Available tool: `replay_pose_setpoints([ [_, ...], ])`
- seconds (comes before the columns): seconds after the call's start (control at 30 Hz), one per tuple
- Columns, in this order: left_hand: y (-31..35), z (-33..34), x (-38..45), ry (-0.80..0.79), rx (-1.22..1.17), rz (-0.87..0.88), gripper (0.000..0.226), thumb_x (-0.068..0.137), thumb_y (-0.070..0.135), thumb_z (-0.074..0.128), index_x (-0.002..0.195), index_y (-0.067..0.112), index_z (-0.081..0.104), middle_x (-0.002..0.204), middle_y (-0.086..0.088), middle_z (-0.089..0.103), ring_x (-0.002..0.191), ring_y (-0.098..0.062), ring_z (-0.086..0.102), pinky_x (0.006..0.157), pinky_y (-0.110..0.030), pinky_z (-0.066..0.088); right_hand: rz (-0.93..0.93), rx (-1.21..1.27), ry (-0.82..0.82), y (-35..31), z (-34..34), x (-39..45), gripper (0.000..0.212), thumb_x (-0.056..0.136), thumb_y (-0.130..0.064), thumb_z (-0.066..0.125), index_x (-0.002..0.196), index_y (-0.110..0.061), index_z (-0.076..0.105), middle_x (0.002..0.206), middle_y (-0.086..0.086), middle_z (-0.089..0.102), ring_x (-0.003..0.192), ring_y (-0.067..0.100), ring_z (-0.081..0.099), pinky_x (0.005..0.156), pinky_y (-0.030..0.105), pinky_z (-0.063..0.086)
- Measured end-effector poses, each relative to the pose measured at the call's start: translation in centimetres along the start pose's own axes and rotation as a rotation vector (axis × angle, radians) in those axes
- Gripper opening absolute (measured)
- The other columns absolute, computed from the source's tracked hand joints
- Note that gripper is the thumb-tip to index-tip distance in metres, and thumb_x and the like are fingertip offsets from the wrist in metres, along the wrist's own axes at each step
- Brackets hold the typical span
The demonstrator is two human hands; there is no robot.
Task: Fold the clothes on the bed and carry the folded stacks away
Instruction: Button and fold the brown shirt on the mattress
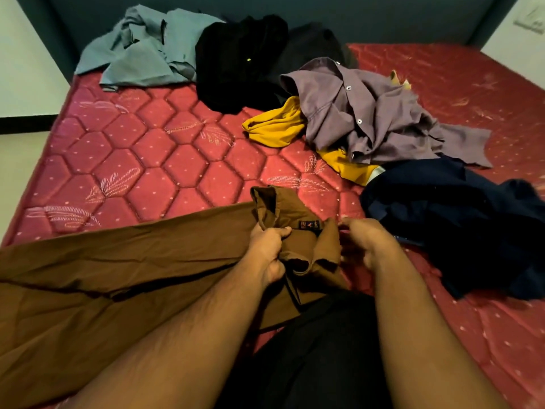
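A brown shirt [124, 273] lies stretched across the near left of the red quilted mattress [141, 160], its collar and label toward the middle. My left hand [269, 246] grips the collar area left of the label. At the collar's right edge, my right hand [364, 240] pinches the fabric with curled fingers. Unfolded clothes lie farther back: a navy garment [460, 219] at the right, a mauve button shirt [371, 116] over a yellow garment [274, 125], a black garment [239, 60] and a grey-blue shirt [147, 48] near the headboard.
A dark headboard [354, 13] runs along the far side of the bed. Pale walls stand at left and right, and floor shows past the mattress's left edge. The left middle and far right of the mattress show bare quilting.
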State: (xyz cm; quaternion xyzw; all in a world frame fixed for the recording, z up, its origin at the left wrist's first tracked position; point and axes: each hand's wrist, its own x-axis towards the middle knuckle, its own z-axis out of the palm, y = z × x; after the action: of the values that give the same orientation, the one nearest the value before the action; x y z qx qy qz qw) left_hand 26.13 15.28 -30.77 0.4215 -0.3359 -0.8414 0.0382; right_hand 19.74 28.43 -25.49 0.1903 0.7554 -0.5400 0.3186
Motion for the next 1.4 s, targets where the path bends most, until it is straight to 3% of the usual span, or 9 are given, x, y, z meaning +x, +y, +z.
replay_pose_setpoints([
  [0.13, 0.0, -0.7, 0.0, -0.073, 0.041, -0.102, 0.040, 0.088, 0.008, 0.054, 0.128, 0.006, 0.058, 0.116, -0.023, 0.067, 0.091, -0.034, 0.067, 0.059, -0.040, 0.058, -0.121, 0.212, -0.074, -0.6, 0.1, -0.7, 0.026, 0.101, -0.035, 0.042, 0.098, -0.017, 0.061, 0.072, 0.000, 0.063, 0.058, 0.014, 0.051, 0.056, 0.025, 0.039],
  [0.27, 0.3, -1.0, -0.6, -0.267, 0.032, -0.157, 0.039, 0.093, 0.037, 0.051, 0.112, 0.009, 0.069, 0.101, -0.016, 0.072, 0.084, -0.029, 0.069, 0.076, -0.038, 0.056, -0.158, 0.220, -0.343, -0.9, 0.7, -1.8, 0.029, 0.102, -0.040, 0.036, 0.108, -0.024, 0.060, 0.076, -0.003, 0.067, 0.058, 0.012, 0.061, 0.060, 0.027, 0.050],
  [0.43, 1.1, -0.9, -1.0, -0.429, 0.112, -0.153, 0.075, 0.079, 0.068, 0.058, 0.123, 0.007, 0.065, 0.120, -0.018, 0.067, 0.108, -0.031, 0.066, 0.094, -0.047, 0.051, -0.312, 0.135, -0.050, -0.6, 0.9, -1.2, 0.019, 0.099, -0.005, 0.043, 0.108, -0.008, 0.060, 0.090, 0.011, 0.069, 0.060, 0.016, 0.058, 0.048, 0.023, 0.045],
  [0.57, 1.3, -0.1, -0.8, -0.370, 0.158, -0.071, 0.098, 0.056, 0.048, 0.091, 0.138, 0.017, 0.047, 0.118, -0.019, 0.067, 0.102, -0.034, 0.068, 0.086, -0.052, 0.055, -0.337, -0.017, -0.129, 0.1, 1.2, -0.5, 0.027, 0.089, 0.013, 0.049, 0.100, -0.007, 0.063, 0.092, 0.014, 0.070, 0.066, 0.017, 0.060, 0.052, 0.024, 0.049],
  [0.73, 1.6, -0.1, -0.7, -0.187, 0.260, -0.003, 0.048, 0.078, -0.006, 0.064, 0.123, 0.010, 0.055, 0.089, -0.017, 0.070, 0.070, -0.028, 0.069, 0.062, -0.040, 0.058, -0.329, -0.099, 0.048, 0.2, 1.5, 1.4, 0.022, 0.088, 0.006, 0.057, 0.080, -0.014, 0.061, 0.069, 0.009, 0.063, 0.049, 0.015, 0.053, 0.045, 0.021, 0.041],
  [0.9, 1.6, 0.0, -1.0, -0.186, 0.173, -0.012, 0.046, 0.084, -0.014, 0.045, 0.123, 0.007, 0.057, 0.095, -0.019, 0.068, 0.073, -0.031, 0.067, 0.066, -0.041, 0.058, -0.155, -0.202, -0.139, 0.2, 2.1, 1.2, 0.008, 0.093, -0.014, 0.062, 0.087, -0.010, 0.067, 0.079, 0.009, 0.067, 0.062, 0.017, 0.061, 0.057, 0.026, 0.050],
  [1.03, 1.6, 1.3, -0.4, -0.237, 0.001, 0.026, 0.048, 0.085, -0.017, 0.039, 0.124, 0.004, 0.056, 0.100, -0.021, 0.067, 0.076, -0.030, 0.068, 0.066, -0.040, 0.059, -0.434, -0.090, 0.031, -0.6, 3.0, 1.4, 0.015, 0.090, -0.003, 0.061, 0.082, -0.014, 0.067, 0.079, 0.006, 0.067, 0.071, 0.018, 0.059, 0.065, 0.028, 0.049],
  [1.2, 1.7, 3.1, -0.1, -0.227, -0.023, -0.040, 0.069, 0.070, 0.009, 0.067, 0.137, 0.003, 0.051, 0.119, -0.023, 0.062, 0.088, -0.032, 0.067, 0.068, -0.041, 0.059, -0.673, -0.381, 0.116, -0.7, 3.6, 2.7, 0.034, 0.089, -0.001, 0.056, 0.116, -0.017, 0.066, 0.107, 0.003, 0.068, 0.099, 0.019, 0.061, 0.087, 0.029, 0.048],
  [1.4, 0.1, 1.7, 0.9, 0.028, -0.065, 0.075, 0.027, 0.089, 0.014, 0.067, 0.115, 0.007, 0.062, 0.101, -0.021, 0.071, 0.074, -0.029, 0.069, 0.059, -0.037, 0.058, -0.812, -0.647, 0.061, -0.2, 4.0, 3.0, 0.055, 0.086, -0.002, 0.063, 0.137, -0.019, 0.053, 0.132, 0.005, 0.053, 0.126, 0.021, 0.047, 0.106, 0.025, 0.033],
])
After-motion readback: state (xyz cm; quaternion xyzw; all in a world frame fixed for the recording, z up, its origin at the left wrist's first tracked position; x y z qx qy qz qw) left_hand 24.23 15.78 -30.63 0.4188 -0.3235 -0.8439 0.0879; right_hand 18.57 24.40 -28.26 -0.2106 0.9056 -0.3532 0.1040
